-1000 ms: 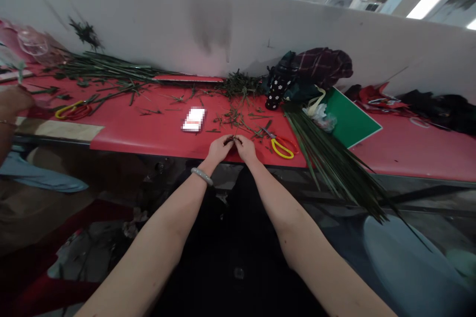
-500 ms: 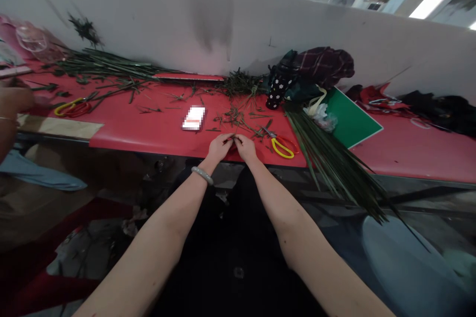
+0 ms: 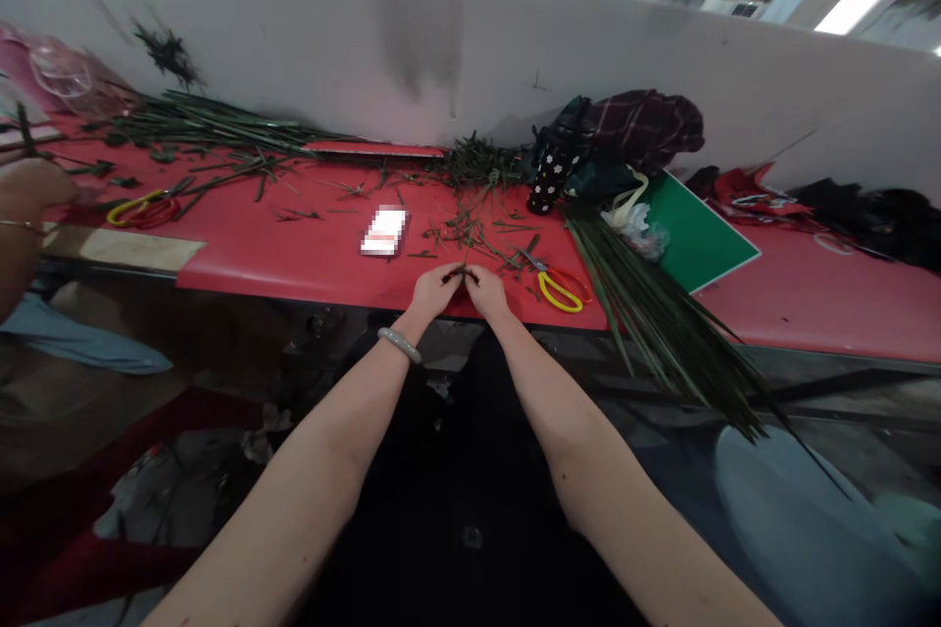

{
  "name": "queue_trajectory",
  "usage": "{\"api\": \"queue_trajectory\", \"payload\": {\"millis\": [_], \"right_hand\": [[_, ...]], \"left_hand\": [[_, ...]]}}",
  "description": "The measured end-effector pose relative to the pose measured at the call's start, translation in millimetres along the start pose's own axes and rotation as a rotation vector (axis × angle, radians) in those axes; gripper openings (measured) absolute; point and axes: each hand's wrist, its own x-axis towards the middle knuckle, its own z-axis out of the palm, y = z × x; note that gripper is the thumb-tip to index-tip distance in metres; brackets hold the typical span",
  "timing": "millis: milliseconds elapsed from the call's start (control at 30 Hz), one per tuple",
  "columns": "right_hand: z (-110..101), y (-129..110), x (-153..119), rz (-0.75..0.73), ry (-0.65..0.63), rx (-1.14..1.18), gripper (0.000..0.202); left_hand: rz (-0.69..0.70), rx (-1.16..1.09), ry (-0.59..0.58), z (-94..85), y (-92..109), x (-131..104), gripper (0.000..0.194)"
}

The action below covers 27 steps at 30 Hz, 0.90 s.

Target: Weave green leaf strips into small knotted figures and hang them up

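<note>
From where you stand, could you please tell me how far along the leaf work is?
Some cutting looks done: green scraps litter the red table. The left hand and right hand hold a small dark piece. Long leaves at the right look unworked.

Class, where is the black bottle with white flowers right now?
In the head view, the black bottle sits on the red table, right of centre, beside the plaid cloth.

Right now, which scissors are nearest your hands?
The yellow-and-red-handled metal scissors, just right of my right hand; the similar pair lies far left, near another person's hand.
</note>
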Motion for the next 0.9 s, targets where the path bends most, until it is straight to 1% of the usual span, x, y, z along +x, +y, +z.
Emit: {"api": "queue_trajectory", "payload": {"millis": [233,367,633,900], "right_hand": [[1.3,1.7,-0.2,-0.023,-0.002,0.003,0.026],[1.3,0.8,-0.3,-0.012,0.0,-0.012,0.026],[0.9,0.1,-0.1,-0.01,-0.017,-0.02,0.027],[2.9,2.1,-0.8,-0.022,0.002,-0.008,0.028]], "left_hand": [[-0.012,0.037,-0.005,-1.5,3.9,-0.8,0.034],[-0.034,0.07,-0.014,-2.6,6.7,-1.4,0.034],[-0.006,0.075,-0.01,-3.4,8.5,-2.4,0.034],[-0.006,0.099,-0.019,-3.8,9.4,-2.4,0.033]]}}
